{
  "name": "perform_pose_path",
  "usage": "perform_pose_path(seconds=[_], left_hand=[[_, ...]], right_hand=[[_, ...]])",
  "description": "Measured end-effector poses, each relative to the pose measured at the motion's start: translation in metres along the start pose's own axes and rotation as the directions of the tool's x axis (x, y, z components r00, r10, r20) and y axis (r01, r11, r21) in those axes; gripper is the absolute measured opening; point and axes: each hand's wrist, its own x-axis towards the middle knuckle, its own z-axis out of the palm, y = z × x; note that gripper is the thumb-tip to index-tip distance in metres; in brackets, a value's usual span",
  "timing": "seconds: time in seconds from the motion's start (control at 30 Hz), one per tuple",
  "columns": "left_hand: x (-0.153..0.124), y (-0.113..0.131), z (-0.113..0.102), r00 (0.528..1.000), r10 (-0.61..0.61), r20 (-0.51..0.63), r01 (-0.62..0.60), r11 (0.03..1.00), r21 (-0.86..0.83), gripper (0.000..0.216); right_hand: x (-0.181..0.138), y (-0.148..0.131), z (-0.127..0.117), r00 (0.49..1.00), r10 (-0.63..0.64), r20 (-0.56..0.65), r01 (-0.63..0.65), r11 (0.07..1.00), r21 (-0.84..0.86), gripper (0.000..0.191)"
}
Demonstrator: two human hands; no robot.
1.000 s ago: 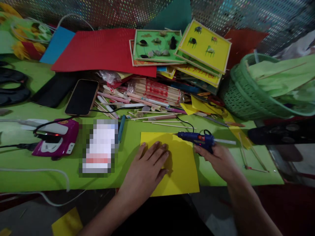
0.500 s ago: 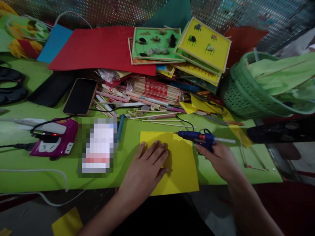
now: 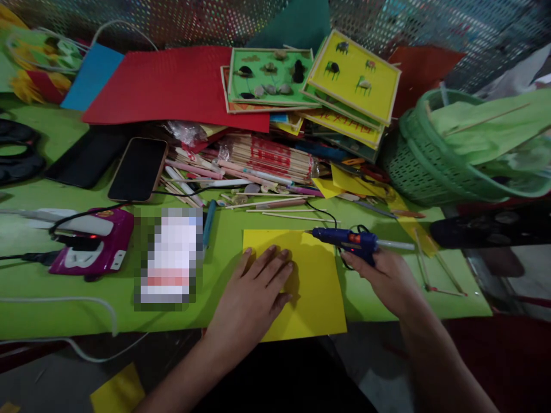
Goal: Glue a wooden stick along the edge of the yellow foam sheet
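Note:
My left hand point(image 3: 253, 287) lies flat with fingers spread on a yellow sheet of paper point(image 3: 316, 292), which reaches over the table's front edge. My right hand point(image 3: 383, 275) is wrapped round the handle of a blue hot glue gun point(image 3: 348, 240). A whitish glue stick point(image 3: 398, 245) pokes out of the gun's rear. Its nozzle points left, over or just above the sheet's upper edge; I cannot tell whether it touches. A dark cord runs from the gun back toward the pile of sticks.
Behind the sheet lie loose wooden sticks point(image 3: 275, 203) and a wrapped stick bundle point(image 3: 275, 159). Framed stone pictures point(image 3: 350, 74) are stacked at the back. A green basket point(image 3: 413, 155) stands right, a purple power strip point(image 3: 123, 229) left. A dark phone point(image 3: 138, 169) and a teal pen point(image 3: 209, 223) lie between.
The glue gun has shifted very slightly to the right relative to the sheet. The whole view has drifted a little; my left hand stays in place on the paper.

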Motion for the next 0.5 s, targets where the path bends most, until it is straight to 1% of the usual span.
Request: perform_pose_path(seconds=[0.2, 0.33, 0.4, 0.5], left_hand=[[0.0, -0.001, 0.0, 1.0, 0.008, -0.006, -0.008, 1.0, 0.014, 0.045], [0.001, -0.001, 0.001, 1.0, 0.004, -0.005, -0.004, 1.0, 0.018, 0.046], [0.0, -0.001, 0.001, 1.0, 0.006, -0.005, -0.006, 1.0, 0.018, 0.046], [0.001, -0.001, 0.001, 1.0, 0.007, -0.006, -0.006, 1.0, 0.025, 0.046]], right_hand=[[0.003, -0.005, 0.005, 0.998, -0.064, -0.005, 0.064, 0.998, -0.011, 0.047], [0.001, -0.001, 0.002, 0.999, -0.04, -0.005, 0.04, 0.999, -0.022, 0.049], [-0.001, 0.004, 0.001, 0.999, -0.025, -0.032, 0.024, 0.999, -0.026, 0.048], [-0.004, 0.012, -0.001, 0.998, -0.011, -0.059, 0.013, 1.0, 0.025, 0.045]])
